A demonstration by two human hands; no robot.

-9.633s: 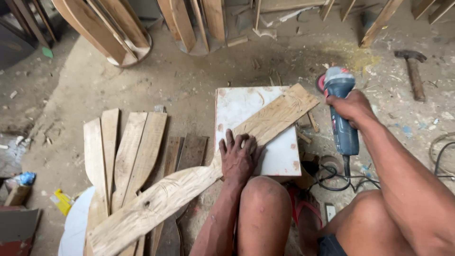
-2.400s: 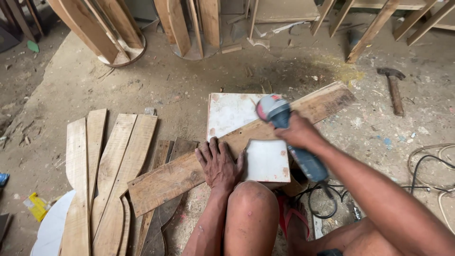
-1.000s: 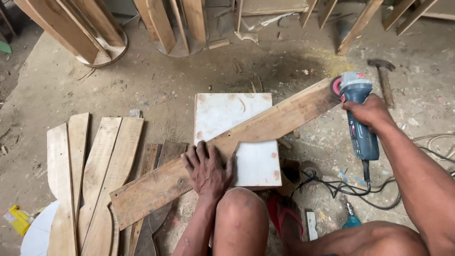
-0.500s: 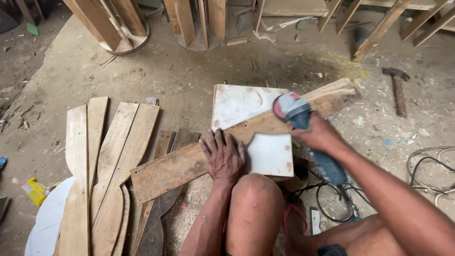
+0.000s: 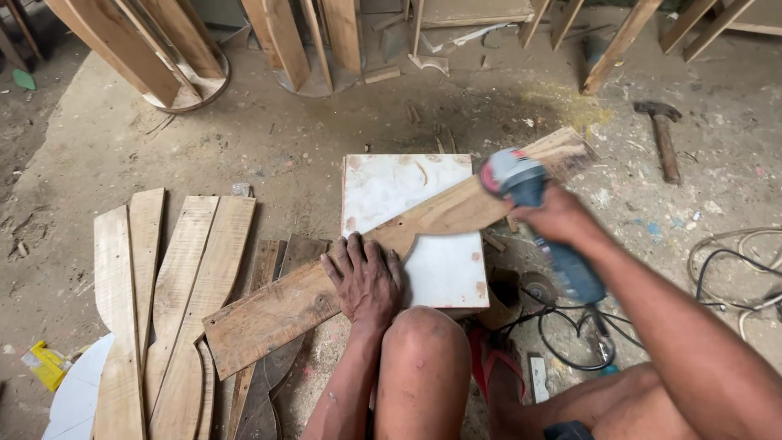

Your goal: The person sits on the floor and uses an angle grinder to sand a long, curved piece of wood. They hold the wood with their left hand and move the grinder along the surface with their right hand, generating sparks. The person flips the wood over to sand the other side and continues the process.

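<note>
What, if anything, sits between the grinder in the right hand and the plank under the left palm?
Nothing visible does. The right hand holds the blue angle grinder with its disc end directly over the plank, near the plank's far end. The left hand presses the plank on the white board, well clear of the disc.

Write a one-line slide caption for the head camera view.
Left hand presses a wooden plank across a white block while the right hand runs a blue angle grinder over it.
</note>
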